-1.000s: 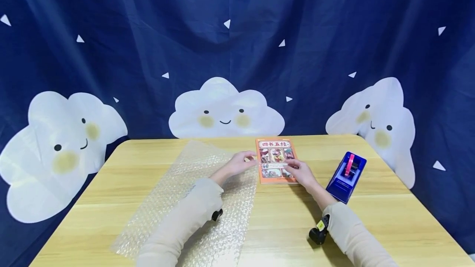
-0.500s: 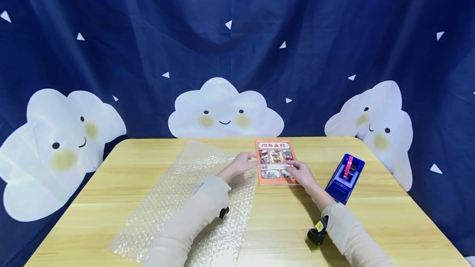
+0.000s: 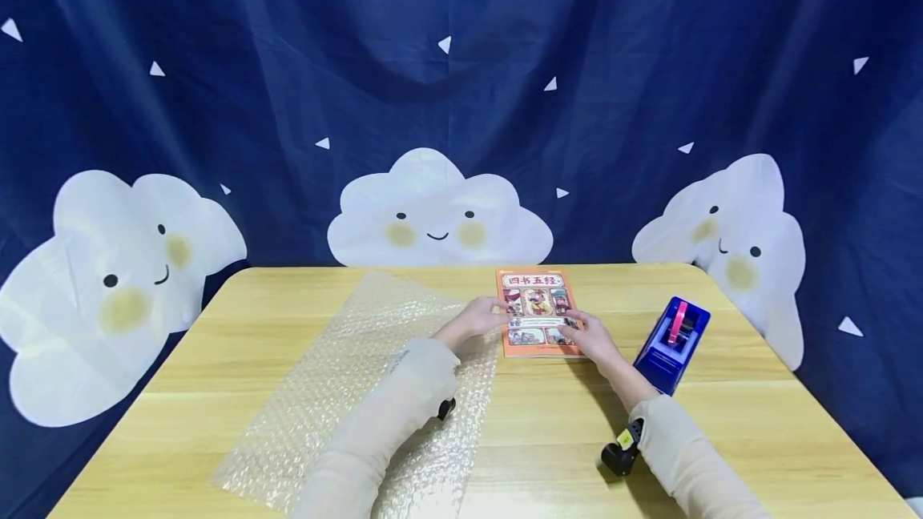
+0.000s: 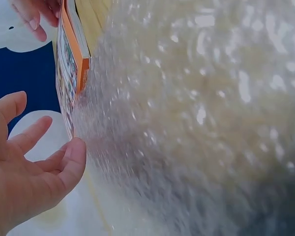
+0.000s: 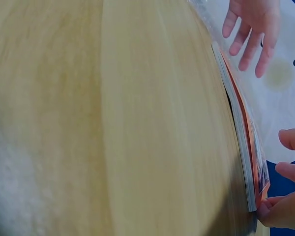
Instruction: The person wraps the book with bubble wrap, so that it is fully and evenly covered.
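Note:
An orange paperback book (image 3: pixel 537 312) with pictures and Chinese characters on its cover lies flat near the table's far edge. My left hand (image 3: pixel 477 320) is at the book's left side, fingers loosely bent and apart, over the edge of a bubble wrap sheet (image 3: pixel 339 367). In the left wrist view nothing is between the fingers of that left hand (image 4: pixel 37 162). My right hand (image 3: pixel 593 336) is at the book's right edge, fingers over the cover. The right wrist view shows the thumb of this right hand (image 5: pixel 287 196) right at the book's near corner, other fingers spread above.
A blue tape dispenser (image 3: pixel 672 347) with a red part on top stands right of the book, close to my right forearm. The bubble wrap spreads left of the book, under my left sleeve (image 3: pixel 389 423). A dark blue curtain (image 3: pixel 447 102) with clouds hangs behind the wooden table (image 3: pixel 757 423).
My left hand has moved slightly right, its fingertips now overlapping the book's left edge. My right hand has shifted a little to the right. The book stays nearly in place.

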Tool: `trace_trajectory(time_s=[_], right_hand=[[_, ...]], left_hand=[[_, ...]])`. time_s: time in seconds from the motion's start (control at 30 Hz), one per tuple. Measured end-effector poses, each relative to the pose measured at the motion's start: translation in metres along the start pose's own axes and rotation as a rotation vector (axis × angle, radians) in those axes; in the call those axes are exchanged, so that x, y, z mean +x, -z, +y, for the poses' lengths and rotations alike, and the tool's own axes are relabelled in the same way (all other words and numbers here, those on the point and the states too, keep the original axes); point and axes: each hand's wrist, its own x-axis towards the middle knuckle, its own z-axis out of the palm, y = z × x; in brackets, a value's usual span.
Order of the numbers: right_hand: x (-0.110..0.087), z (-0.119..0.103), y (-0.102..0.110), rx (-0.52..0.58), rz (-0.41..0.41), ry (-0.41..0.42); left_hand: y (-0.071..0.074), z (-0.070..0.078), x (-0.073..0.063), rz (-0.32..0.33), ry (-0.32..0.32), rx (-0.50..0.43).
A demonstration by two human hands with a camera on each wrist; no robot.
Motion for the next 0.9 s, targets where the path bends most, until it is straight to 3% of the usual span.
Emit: trace_trajectory(time_s=[0.2,0.37,0.47,0.5,0.6,0.7,0.73,0.9], right_hand=[[0.001,0.002,0.0,-0.024,0.001,-0.016],[0.003,0.002,0.0,-0.024,0.015,-0.018],[0.004,0.002,0.0,-0.01,0.02,-0.017],[0.003,0.002,-0.001,-0.005,0.018,-0.017],[0.004,0.002,-0.002,0.003,0.009,-0.022],[0.004,0.001,-0.002,0.021,0.005,-0.033],[0.003,0.0,-0.002,0.028,0.006,-0.035],[0.004,-0.001,-0.001,0.076,0.025,-0.04]], left_hand=[[-0.007,0.005,0.004,-0.019,-0.01,0.026],[-0.011,0.006,0.011,-0.009,0.024,0.0],[-0.013,-0.002,0.021,-0.007,0.036,-0.007],[-0.016,-0.012,0.028,0.005,0.001,-0.003],[-0.019,-0.018,0.032,0.007,0.014,-0.004],[-0.021,-0.013,0.03,0.02,0.045,-0.072],[-0.019,-0.003,0.024,0.016,0.092,-0.11],[-0.022,0.006,0.021,0.069,0.133,-0.27]])
